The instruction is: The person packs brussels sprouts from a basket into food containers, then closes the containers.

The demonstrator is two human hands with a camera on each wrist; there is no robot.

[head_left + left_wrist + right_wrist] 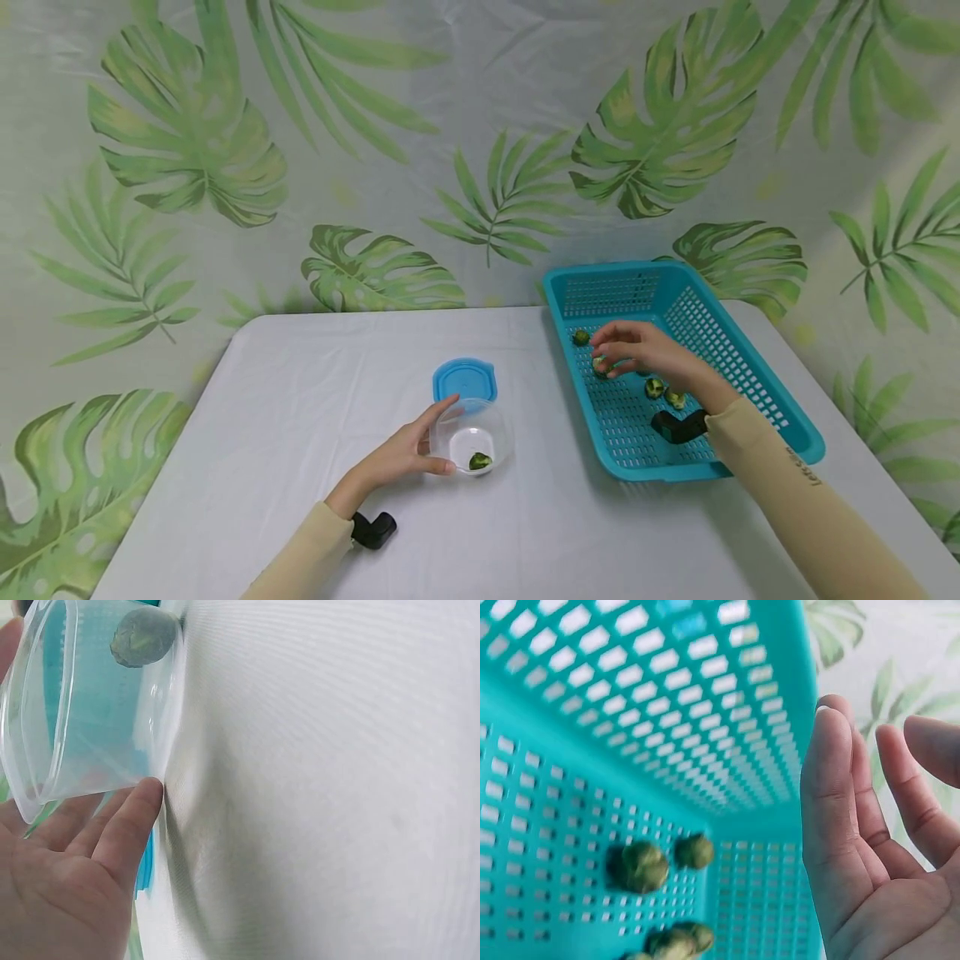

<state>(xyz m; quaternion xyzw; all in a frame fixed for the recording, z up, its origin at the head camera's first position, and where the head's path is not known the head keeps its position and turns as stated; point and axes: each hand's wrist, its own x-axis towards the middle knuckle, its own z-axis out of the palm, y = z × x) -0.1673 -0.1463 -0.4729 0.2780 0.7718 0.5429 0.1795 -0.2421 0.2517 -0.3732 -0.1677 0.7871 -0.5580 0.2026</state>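
My left hand (405, 450) holds a clear plastic container (499, 429) by its left side, thumb at the near side and fingers at the far side. One Brussels sprout (480, 460) lies inside it, also seen through the wall in the left wrist view. Over the turquoise basket (585, 408) is my right hand (648, 350), fingers loosely bent with nothing between them in the right wrist view. Just under its fingertips, a Brussels sprout (601, 367) shows partly hidden in the head view. More sprouts (655, 388) lie on the basket floor near the wrist.
A blue lid (463, 377) lies right behind the container. The perforated basket has raised walls and stands at the right of the white-covered table (315, 392). A leaf-patterned cloth (360, 150) hangs behind. Each wrist wears a black device (373, 530).
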